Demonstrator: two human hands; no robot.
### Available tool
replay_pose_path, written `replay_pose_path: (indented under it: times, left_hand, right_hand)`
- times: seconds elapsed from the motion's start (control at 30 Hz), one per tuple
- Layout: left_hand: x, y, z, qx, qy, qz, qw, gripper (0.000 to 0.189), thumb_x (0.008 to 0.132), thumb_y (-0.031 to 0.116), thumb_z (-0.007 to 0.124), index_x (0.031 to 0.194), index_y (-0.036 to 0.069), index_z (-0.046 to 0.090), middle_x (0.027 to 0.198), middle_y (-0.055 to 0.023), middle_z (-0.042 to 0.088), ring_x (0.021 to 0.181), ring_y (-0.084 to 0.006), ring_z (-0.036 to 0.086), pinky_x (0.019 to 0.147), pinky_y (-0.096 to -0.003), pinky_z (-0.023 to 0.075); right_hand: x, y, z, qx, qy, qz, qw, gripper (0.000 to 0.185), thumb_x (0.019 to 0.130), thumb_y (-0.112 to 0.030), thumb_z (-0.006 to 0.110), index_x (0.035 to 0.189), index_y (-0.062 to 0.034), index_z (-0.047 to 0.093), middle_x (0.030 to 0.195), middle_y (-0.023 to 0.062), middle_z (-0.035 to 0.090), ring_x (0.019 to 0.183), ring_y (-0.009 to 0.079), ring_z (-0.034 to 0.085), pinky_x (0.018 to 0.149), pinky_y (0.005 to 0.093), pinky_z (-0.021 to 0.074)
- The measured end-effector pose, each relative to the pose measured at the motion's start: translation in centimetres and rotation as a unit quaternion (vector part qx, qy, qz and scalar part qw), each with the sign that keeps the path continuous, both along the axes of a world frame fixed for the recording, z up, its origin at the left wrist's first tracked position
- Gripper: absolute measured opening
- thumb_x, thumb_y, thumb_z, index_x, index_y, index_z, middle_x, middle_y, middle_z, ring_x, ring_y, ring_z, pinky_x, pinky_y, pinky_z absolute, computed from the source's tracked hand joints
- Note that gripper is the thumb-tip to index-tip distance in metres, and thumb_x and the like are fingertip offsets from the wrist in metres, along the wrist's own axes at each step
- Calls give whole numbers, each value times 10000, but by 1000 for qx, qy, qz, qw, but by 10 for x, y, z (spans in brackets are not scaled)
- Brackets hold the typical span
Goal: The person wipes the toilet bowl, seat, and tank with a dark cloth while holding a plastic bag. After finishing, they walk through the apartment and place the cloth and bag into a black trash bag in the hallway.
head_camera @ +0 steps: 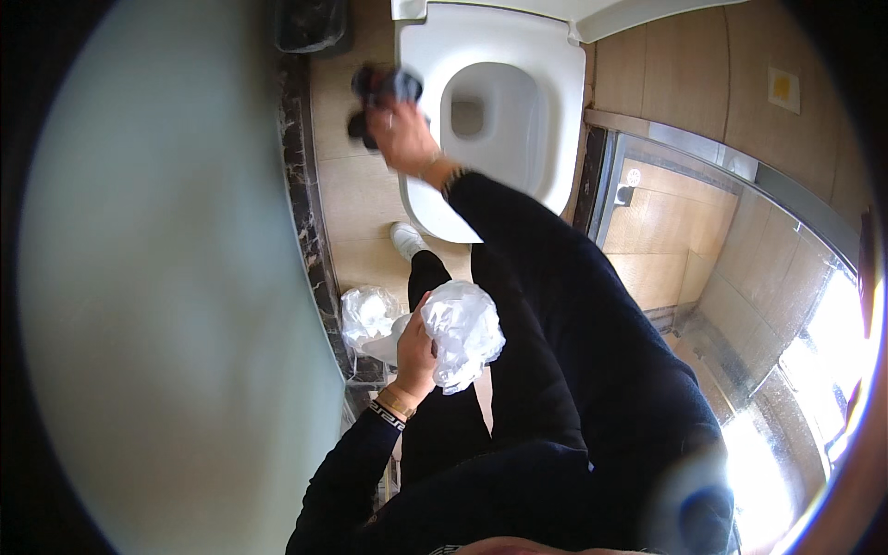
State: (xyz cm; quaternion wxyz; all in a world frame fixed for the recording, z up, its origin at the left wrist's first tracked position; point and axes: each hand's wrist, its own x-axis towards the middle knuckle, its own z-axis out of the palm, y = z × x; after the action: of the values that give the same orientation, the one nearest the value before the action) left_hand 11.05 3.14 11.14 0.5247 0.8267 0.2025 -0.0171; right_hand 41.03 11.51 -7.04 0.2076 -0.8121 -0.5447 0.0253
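Note:
My left hand [416, 354] grips a crumpled clear plastic bag [463, 336] over my legs. To the left of that hand is a second clear plastic bundle [371, 312] with something white in it. Whether the two plastic pieces are joined cannot be told. My right hand [409, 139] reaches across to the left side of the toilet seat. Its fingers are closed around a dark object [388, 87], too blurred by motion to name. The white toilet [423, 41] stands in front of me with its bowl uncovered.
A dark bin with a plastic liner [312, 28] stands beyond the toilet's left side. Frosted glass [166, 277] rises along the left above a dark marble sill [300, 173]. Shower glass with a metal frame [694, 142] is on the right. My white shoe [408, 239] rests on the tiled floor [357, 201].

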Motion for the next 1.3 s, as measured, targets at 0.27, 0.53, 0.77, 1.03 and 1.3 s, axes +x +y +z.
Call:
replay_pose_path:
  times: [0.27,0.53,0.77,1.03,1.3]
  left_hand:
    - [2,19,0,-32,58,90,994,476,815,203,774,1223,40,592,1186,-151,652,1111,-334,625,955,-404,490]
    - [-6,29,-12,-110,20,190,975,447,816,168,773,1200,19,601,1149,-136,659,1059,-302,646,905,-381,519]
    - [9,47,-1,-130,16,188,973,425,826,168,769,1191,12,614,1145,-129,660,1060,-274,637,932,-387,506]
    - [23,34,-3,-143,54,186,970,452,844,156,750,1243,20,585,1198,-129,634,1093,-270,618,946,-397,502]
    - [58,25,14,-48,50,88,994,444,859,143,728,1257,24,570,1216,-137,622,1104,-280,611,937,-404,505]
  right_hand:
    - [89,4,20,74,-157,-28,984,441,777,-167,690,1207,-98,621,1321,128,548,1280,385,465,1125,522,367]
    - [8,-45,4,70,50,-108,990,623,796,-216,724,1358,-34,525,1486,224,367,1405,464,298,1159,525,311]
    - [-119,-167,38,-156,204,-40,966,754,732,-166,750,1428,-105,467,1533,159,320,1416,411,298,1141,534,323]
    - [-82,-88,7,23,199,-208,957,795,816,-333,737,1483,-102,372,1546,223,273,1367,485,317,1118,519,344]
    - [27,-306,18,-208,31,53,976,725,776,-445,744,1393,-132,529,1478,96,414,1429,344,308,1177,496,302]
